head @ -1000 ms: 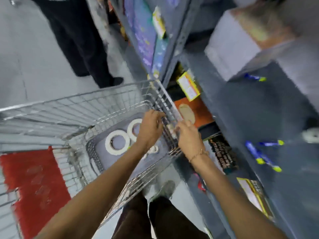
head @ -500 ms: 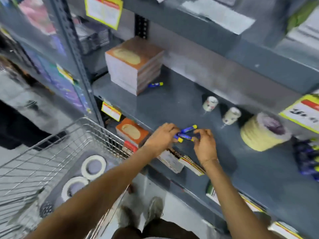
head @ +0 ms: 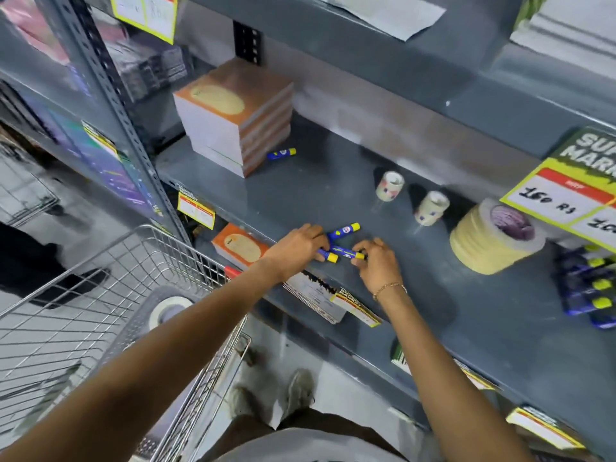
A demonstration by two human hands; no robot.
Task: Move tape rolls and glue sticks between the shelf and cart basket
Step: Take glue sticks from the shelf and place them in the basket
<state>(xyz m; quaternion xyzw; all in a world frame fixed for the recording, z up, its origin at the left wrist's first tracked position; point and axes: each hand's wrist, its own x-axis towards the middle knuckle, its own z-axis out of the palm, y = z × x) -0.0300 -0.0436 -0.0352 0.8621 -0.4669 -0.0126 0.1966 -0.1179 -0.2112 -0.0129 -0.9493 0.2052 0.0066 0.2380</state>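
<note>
both hands are down on the grey metal shelf (head: 333, 195), working a small cluster of blue glue sticks with yellow caps (head: 343, 251) near its front lip. the left hand (head: 296, 246) has its fingers curled around the end of one stick, and the right hand (head: 376, 261) pinches the yellow-capped end of another; a third stick lies crossed just above them, touching the pile. to do this well, i would gather the sticks parallel before lifting, since crossed cylinders tend to roll or slip out. the front edge is close behind the wrists, with price tags hanging from it, so a dropped stick could go over. behind, the shelf is open up to two small patterned tape rolls (head: 410, 198) and a wide cream masking-tape roll (head: 493, 238). the wire cart basket (head: 100, 295) sits low to the left, a white tape roll (head: 168, 310) in it.
</note>
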